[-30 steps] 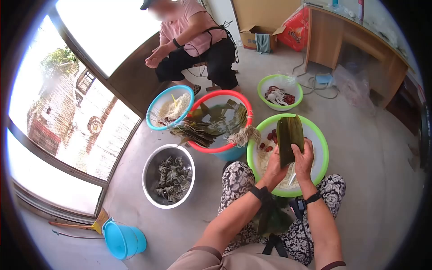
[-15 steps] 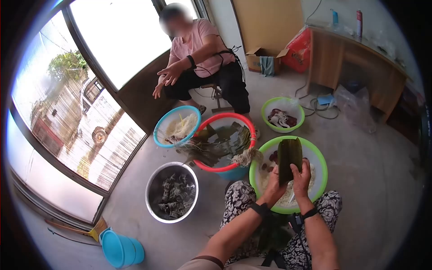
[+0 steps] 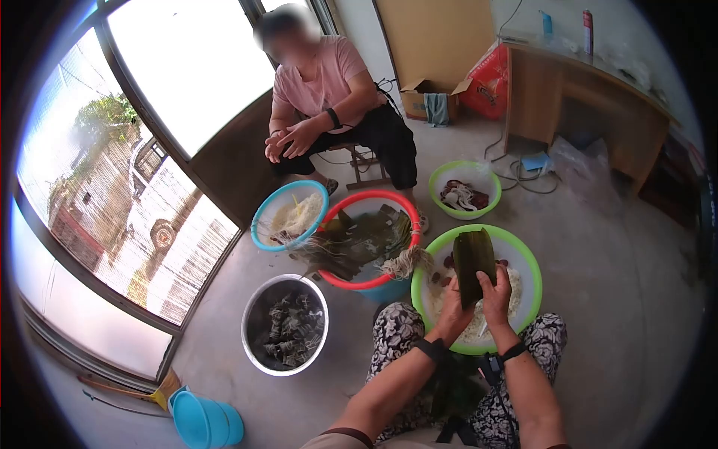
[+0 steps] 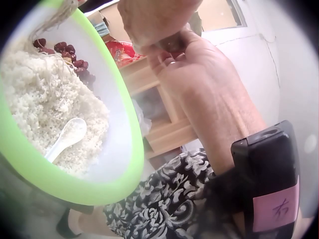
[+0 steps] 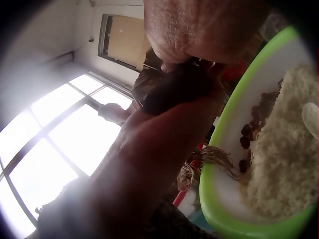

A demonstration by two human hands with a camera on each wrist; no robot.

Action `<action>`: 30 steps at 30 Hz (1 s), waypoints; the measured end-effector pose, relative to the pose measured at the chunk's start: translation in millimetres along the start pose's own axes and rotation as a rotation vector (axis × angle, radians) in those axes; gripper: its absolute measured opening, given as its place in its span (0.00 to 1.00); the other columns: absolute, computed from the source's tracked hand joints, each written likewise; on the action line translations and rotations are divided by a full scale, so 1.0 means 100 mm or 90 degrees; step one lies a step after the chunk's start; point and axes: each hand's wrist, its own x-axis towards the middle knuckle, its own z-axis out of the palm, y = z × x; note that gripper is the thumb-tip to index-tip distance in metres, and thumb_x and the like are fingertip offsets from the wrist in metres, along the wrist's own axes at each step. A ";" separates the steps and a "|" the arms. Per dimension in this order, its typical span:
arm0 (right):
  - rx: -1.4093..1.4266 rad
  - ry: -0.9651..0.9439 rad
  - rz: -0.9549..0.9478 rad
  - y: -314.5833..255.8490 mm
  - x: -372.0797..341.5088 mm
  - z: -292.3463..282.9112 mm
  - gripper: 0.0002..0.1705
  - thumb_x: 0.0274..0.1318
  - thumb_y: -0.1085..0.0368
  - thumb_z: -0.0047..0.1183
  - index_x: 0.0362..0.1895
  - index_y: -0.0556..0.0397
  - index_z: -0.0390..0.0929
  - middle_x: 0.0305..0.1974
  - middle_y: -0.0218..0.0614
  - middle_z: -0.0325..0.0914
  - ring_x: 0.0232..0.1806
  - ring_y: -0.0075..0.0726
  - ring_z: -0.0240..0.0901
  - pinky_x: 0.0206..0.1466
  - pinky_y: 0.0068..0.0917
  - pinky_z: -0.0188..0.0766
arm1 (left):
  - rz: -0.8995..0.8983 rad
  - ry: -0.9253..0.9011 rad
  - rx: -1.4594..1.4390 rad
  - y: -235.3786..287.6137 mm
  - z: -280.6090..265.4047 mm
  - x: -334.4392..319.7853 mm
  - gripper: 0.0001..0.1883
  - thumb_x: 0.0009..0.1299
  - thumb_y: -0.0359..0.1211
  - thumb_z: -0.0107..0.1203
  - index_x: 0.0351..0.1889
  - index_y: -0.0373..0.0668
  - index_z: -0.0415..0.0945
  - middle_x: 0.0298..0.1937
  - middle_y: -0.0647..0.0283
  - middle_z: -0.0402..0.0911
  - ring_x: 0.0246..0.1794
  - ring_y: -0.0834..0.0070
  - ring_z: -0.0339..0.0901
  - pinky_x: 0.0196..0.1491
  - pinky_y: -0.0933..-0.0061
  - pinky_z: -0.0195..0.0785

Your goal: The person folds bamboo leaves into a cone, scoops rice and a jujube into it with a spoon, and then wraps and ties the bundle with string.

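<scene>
Both hands hold broad dark green leaves [image 3: 473, 258] upright, overlapped into one strip, above the green-rimmed basin [image 3: 532, 284]. My left hand [image 3: 452, 310] grips the lower left edge; my right hand [image 3: 496, 293] pinches the right edge, thumb on the near face. White rice [image 4: 45, 94] fills much of the basin, with dark red dates [image 4: 70, 52] along one side. A white spoon [image 4: 70, 134] lies on the rice. In the right wrist view, the right hand [image 5: 199, 30] hides much of the leaves, and the left hand's fingers are mostly hidden.
A red-rimmed tub [image 3: 416, 224] of soaking leaves has string [image 3: 405, 262] over its rim. Around it stand a blue-rimmed basin [image 3: 258, 232], a metal bowl [image 3: 247, 329] of tied bundles, and a smaller green basin [image 3: 493, 202]. Another person [image 3: 321, 97] sits opposite.
The head view has tilted up, so the basins appear lower. Both hands keep their hold on the leaves. The person opposite has brought their hands down together over the lap.
</scene>
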 end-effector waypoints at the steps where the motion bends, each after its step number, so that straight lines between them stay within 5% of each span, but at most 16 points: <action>1: 0.011 0.005 0.007 0.03 0.01 0.01 0.10 0.59 0.68 0.57 0.41 0.60 0.75 0.38 0.37 0.74 0.43 0.35 0.72 0.50 0.29 0.68 | -0.013 0.002 -0.005 0.02 0.04 0.01 0.12 0.76 0.31 0.46 0.54 0.39 0.73 0.49 0.64 0.79 0.48 0.77 0.77 0.53 0.73 0.71; 5: -0.045 -0.031 0.067 -0.01 -0.02 -0.07 0.12 0.57 0.67 0.58 0.38 0.61 0.71 0.37 0.42 0.72 0.40 0.41 0.71 0.45 0.32 0.68 | -0.011 -0.070 0.023 -0.03 -0.17 0.06 0.11 0.76 0.32 0.45 0.50 0.37 0.73 0.47 0.63 0.80 0.47 0.77 0.78 0.52 0.72 0.72; 9: -0.094 0.022 0.016 0.13 0.05 0.00 0.22 0.50 0.67 0.65 0.47 0.56 0.68 0.45 0.43 0.71 0.47 0.46 0.70 0.50 0.36 0.68 | 0.019 0.066 0.016 -0.09 -0.05 0.04 0.12 0.75 0.33 0.49 0.53 0.39 0.72 0.49 0.64 0.79 0.48 0.74 0.78 0.50 0.72 0.72; 13: -0.326 0.040 -0.154 -0.04 0.09 -0.05 0.33 0.41 0.68 0.68 0.52 0.52 0.65 0.48 0.41 0.70 0.47 0.52 0.69 0.51 0.43 0.66 | 0.006 0.097 0.039 -0.11 -0.20 0.03 0.12 0.74 0.33 0.50 0.52 0.40 0.72 0.48 0.65 0.79 0.47 0.75 0.78 0.49 0.72 0.72; 15: -0.454 0.016 -0.252 -0.12 0.07 -0.05 0.27 0.40 0.69 0.68 0.46 0.51 0.69 0.46 0.39 0.70 0.46 0.48 0.68 0.48 0.41 0.65 | 0.038 0.068 0.083 -0.13 -0.28 0.04 0.12 0.77 0.32 0.42 0.52 0.40 0.73 0.49 0.63 0.79 0.48 0.73 0.77 0.51 0.72 0.72; 19: -0.535 -0.077 -0.328 -0.04 0.04 -0.07 0.12 0.48 0.67 0.62 0.33 0.49 0.70 0.34 0.35 0.69 0.42 0.47 0.67 0.45 0.42 0.62 | 0.023 0.084 0.087 -0.16 -0.36 0.04 0.10 0.77 0.31 0.43 0.47 0.41 0.75 0.44 0.66 0.79 0.44 0.77 0.76 0.46 0.74 0.71; 24: -0.417 -0.081 -0.266 0.18 -0.02 0.00 0.07 0.54 0.69 0.57 0.36 0.51 0.73 0.33 0.40 0.72 0.34 0.52 0.74 0.36 0.43 0.71 | 0.036 0.123 0.127 -0.20 -0.34 0.07 0.08 0.75 0.32 0.45 0.44 0.42 0.75 0.41 0.67 0.78 0.42 0.78 0.76 0.45 0.75 0.71; 30: -0.355 -0.095 -0.219 0.15 -0.10 0.02 0.09 0.59 0.68 0.54 0.43 0.55 0.74 0.37 0.43 0.73 0.39 0.54 0.74 0.40 0.43 0.72 | 0.036 0.124 0.121 -0.13 -0.26 0.09 0.09 0.75 0.37 0.50 0.46 0.44 0.70 0.41 0.66 0.77 0.41 0.77 0.76 0.44 0.74 0.72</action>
